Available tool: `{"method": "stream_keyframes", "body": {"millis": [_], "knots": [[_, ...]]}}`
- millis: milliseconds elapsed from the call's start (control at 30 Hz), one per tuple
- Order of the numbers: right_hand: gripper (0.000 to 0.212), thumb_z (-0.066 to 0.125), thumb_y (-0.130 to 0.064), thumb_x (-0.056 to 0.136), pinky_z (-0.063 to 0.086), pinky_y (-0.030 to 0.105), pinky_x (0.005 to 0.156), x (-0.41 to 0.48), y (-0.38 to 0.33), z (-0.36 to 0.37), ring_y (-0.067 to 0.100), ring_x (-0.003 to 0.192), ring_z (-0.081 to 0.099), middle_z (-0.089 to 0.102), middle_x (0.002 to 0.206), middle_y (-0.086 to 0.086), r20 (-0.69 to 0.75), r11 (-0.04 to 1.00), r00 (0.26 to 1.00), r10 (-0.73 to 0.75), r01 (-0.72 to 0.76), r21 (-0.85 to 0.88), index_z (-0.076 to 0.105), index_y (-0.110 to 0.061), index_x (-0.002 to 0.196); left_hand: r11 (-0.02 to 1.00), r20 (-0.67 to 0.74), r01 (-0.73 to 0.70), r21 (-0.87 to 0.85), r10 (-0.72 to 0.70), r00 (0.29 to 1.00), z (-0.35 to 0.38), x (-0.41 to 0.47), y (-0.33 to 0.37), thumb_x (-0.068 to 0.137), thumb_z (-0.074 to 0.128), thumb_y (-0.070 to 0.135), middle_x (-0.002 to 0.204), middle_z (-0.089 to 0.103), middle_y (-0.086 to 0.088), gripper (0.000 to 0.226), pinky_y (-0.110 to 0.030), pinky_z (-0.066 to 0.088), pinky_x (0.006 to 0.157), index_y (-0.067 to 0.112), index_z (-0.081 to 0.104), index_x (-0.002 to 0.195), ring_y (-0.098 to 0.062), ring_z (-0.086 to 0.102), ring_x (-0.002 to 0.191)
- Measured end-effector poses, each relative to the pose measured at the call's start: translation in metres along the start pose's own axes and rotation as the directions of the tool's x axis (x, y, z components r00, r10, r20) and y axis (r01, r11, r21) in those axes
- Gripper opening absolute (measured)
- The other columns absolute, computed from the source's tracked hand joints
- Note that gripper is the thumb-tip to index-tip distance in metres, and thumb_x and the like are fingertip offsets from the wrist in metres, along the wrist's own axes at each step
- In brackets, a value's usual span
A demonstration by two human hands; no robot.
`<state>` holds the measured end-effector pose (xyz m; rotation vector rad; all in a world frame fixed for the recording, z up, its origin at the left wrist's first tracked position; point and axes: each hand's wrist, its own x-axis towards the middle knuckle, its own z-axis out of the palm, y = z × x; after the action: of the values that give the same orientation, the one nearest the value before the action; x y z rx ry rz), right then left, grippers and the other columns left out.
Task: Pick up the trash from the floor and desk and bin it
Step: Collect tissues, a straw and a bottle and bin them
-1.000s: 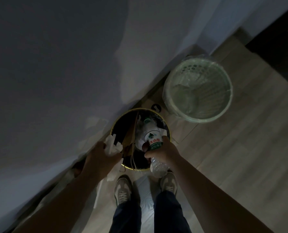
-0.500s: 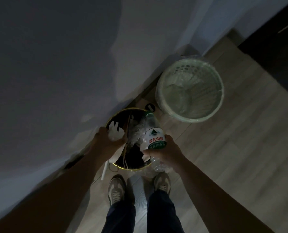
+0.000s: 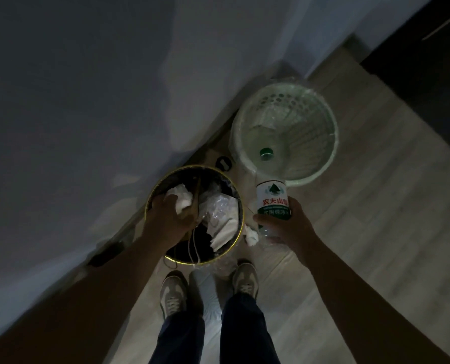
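My left hand (image 3: 170, 215) holds crumpled white tissue (image 3: 182, 197) over the open mouth of a dark bin with a gold rim (image 3: 208, 261). That bin contains plastic wrap, paper and a cord. My right hand (image 3: 288, 227) grips a clear plastic water bottle (image 3: 272, 198) with a white, red and green label. Its green cap end points toward the pale green mesh bin (image 3: 323, 158) lined with a clear bag. A small white paper scrap (image 3: 251, 236) shows between the dark bin and my right hand.
A grey wall fills the left and top. Both bins stand against its base on the wood floor. A small black object (image 3: 223, 163) lies between the bins. My two shoes (image 3: 174, 292) stand just behind the dark bin. Dark furniture is at the top right.
My right hand carried the bottle from over the dark bin rightward toward the green mesh bin. My left hand moved with the tissue further over the dark bin's opening.
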<state>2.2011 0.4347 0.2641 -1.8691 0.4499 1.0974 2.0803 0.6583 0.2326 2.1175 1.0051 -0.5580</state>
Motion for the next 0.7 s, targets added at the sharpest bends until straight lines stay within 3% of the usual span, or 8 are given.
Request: {"method": "stream_keyframes", "body": {"millis": [100, 167, 300, 367, 467, 533, 600, 700], "knots": [[0.068, 0.086, -0.018, 0.066, 0.06, 0.045, 0.074, 0.001, -0.006, -0.011, 0.024, 0.091, 0.068, 0.065, 0.104, 0.005, -0.09, 0.999, 0.995, -0.035, 0.035, 0.0, 0.044, -0.025, 0.12, 0.996, -0.024, -0.035, 0.083, 0.037, 0.999, -0.002, 0.0, 0.016, 0.084, 0.064, 0.022, 0.097, 0.061, -0.015, 0.035, -0.043, 0.049, 0.085, -0.003, 0.061, 0.109, -0.038, 0.059, 0.099], [0.069, 0.086, -0.02, 0.066, 0.06, 0.042, 0.074, 0.003, -0.012, -0.017, 0.023, 0.091, 0.068, 0.065, 0.103, 0.004, -0.115, 0.998, 0.992, -0.059, 0.055, -0.041, 0.044, -0.025, 0.121, 0.992, 0.041, -0.09, 0.093, 0.087, 0.995, 0.001, 0.001, 0.026, 0.083, 0.06, 0.014, 0.084, 0.065, -0.013, 0.027, -0.042, 0.05, 0.08, -0.005, 0.063, 0.103, -0.036, 0.062, 0.09], [0.056, 0.081, -0.026, 0.073, 0.059, 0.029, 0.059, 0.013, -0.03, -0.032, 0.011, 0.077, 0.063, 0.061, 0.091, -0.002, -0.147, 0.996, 0.987, -0.063, 0.053, -0.071, 0.048, -0.016, 0.118, 0.995, 0.13, -0.09, 0.038, 0.084, 0.988, 0.012, 0.002, 0.037, 0.082, 0.066, 0.017, 0.093, 0.063, -0.003, 0.042, -0.034, 0.049, 0.086, 0.006, 0.056, 0.121, -0.024, 0.063, 0.097], [0.053, 0.077, -0.03, 0.079, 0.053, 0.021, 0.054, 0.023, -0.042, -0.039, 0.007, 0.078, 0.059, 0.06, 0.096, -0.001, -0.164, 0.998, 0.984, -0.063, 0.058, -0.035, 0.05, -0.014, 0.121, 0.995, 0.171, -0.096, 0.038, 0.088, 0.981, 0.02, 0.003, 0.042, 0.083, 0.065, 0.019, 0.096, 0.064, -0.002, 0.029, -0.031, 0.048, 0.087, 0.011, 0.06, 0.11, -0.022, 0.062, 0.098], [0.072, 0.071, -0.038, 0.083, 0.054, 0.037, 0.085, 0.034, -0.054, -0.048, 0.02, 0.104, 0.056, 0.052, 0.124, 0.004, -0.171, 0.993, 0.984, -0.052, 0.069, 0.093, 0.036, -0.017, 0.143, 0.984, 0.189, -0.15, 0.097, 0.13, 0.973, 0.028, 0.004, 0.053, 0.085, 0.062, 0.022, 0.105, 0.066, -0.004, 0.019, -0.027, 0.043, 0.09, 0.014, 0.063, 0.102, -0.02, 0.06, 0.103], [0.074, 0.067, -0.037, 0.087, 0.048, 0.03, 0.085, 0.031, -0.051, -0.051, 0.02, 0.108, 0.05, 0.046, 0.122, 0.002, -0.2, 0.994, 0.975, -0.091, 0.102, 0.047, 0.028, -0.019, 0.148, 0.966, 0.196, -0.21, 0.149, 0.179, 0.964, 0.033, 0.004, 0.059, 0.086, 0.061, 0.026, 0.104, 0.066, -0.002, 0.016, -0.029, 0.04, 0.097, 0.018, 0.061, 0.1, -0.017, 0.058, 0.104], [0.072, 0.067, -0.035, 0.088, 0.045, 0.029, 0.092, 0.026, -0.035, -0.054, 0.022, 0.119, 0.05, 0.048, 0.132, 0.006, -0.281, 0.99, 0.949, -0.14, 0.128, -0.06, 0.03, -0.018, 0.148, 0.952, 0.205, -0.247, 0.182, 0.209, 0.956, 0.038, 0.006, 0.063, 0.084, 0.059, 0.032, 0.1, 0.066, -0.001, 0.009, -0.038, 0.04, 0.101, 0.027, 0.057, 0.09, -0.017, 0.058, 0.102], [0.057, 0.067, -0.029, 0.087, 0.048, 0.037, 0.094, 0.019, 0.002, -0.06, 0.024, 0.115, 0.056, 0.054, 0.131, 0.012, -0.365, 0.988, 0.923, -0.121, 0.075, -0.137, 0.044, -0.016, 0.138, 0.946, 0.247, -0.26, 0.191, 0.21, 0.946, 0.047, 0.008, 0.072, 0.084, 0.059, 0.032, 0.1, 0.064, -0.001, 0.007, -0.029, 0.044, 0.086, 0.036, 0.053, 0.082, -0.021, 0.061, 0.099]]}}
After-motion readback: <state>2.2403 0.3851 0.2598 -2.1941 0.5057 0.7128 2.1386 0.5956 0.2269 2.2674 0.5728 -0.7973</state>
